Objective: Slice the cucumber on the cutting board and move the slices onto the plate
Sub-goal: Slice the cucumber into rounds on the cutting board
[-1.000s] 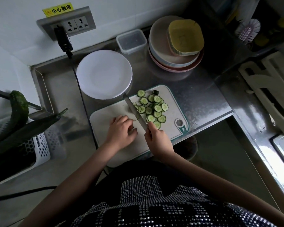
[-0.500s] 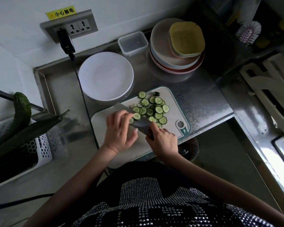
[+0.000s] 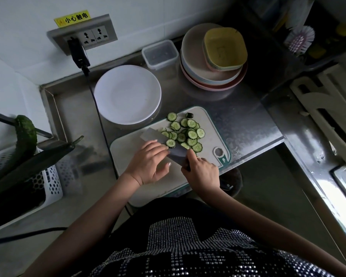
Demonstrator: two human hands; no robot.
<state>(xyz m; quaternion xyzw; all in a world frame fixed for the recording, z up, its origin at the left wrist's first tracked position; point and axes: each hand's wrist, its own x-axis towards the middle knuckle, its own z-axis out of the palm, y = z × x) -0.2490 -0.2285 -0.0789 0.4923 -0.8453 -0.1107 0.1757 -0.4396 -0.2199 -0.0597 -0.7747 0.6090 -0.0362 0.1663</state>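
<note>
From the head cam, you're laying the knife [image 3: 158,139] flat with your right hand [image 3: 203,172] wrapped round its handle, while your left hand [image 3: 148,164] is resting straight fingers on the blade. The cucumber slices [image 3: 185,133] are sitting near the cutting board [image 3: 126,156]'s far right corner, the plate [image 3: 127,93] just past its far edge. I'd be sliding the blade under low and slow so none roll off.

Path from my board [image 3: 210,124] to plate [image 3: 108,92]: open, the two touching. Obstacles: bowl stack [image 3: 214,76] and box [image 3: 160,53] behind; cable [image 3: 100,118] left.
</note>
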